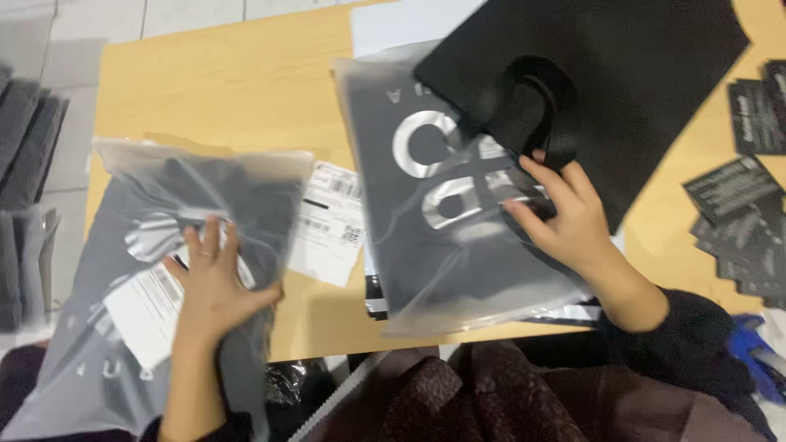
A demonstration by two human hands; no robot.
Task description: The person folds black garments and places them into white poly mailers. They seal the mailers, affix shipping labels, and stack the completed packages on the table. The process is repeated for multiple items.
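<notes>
My left hand (214, 282) lies flat, fingers spread, on a frosted plastic bag (139, 245) with a dark garment inside, at the table's left front edge; a white paper label lies under the palm. My right hand (565, 214) rests on a second frosted bag (434, 188) holding dark clothing with a silver print, its fingers at the black strap handle of a black tote bag (606, 74) that overlaps the frosted bag's top right. Whether the fingers grip the strap is unclear.
A white shipping label (332, 223) lies on the wooden table (229, 82) between the two bags. Several black cards (737, 213) are scattered at the right edge. Stacked grey packages (24, 164) stand off the table's left side. A blue object (757, 360) sits at lower right.
</notes>
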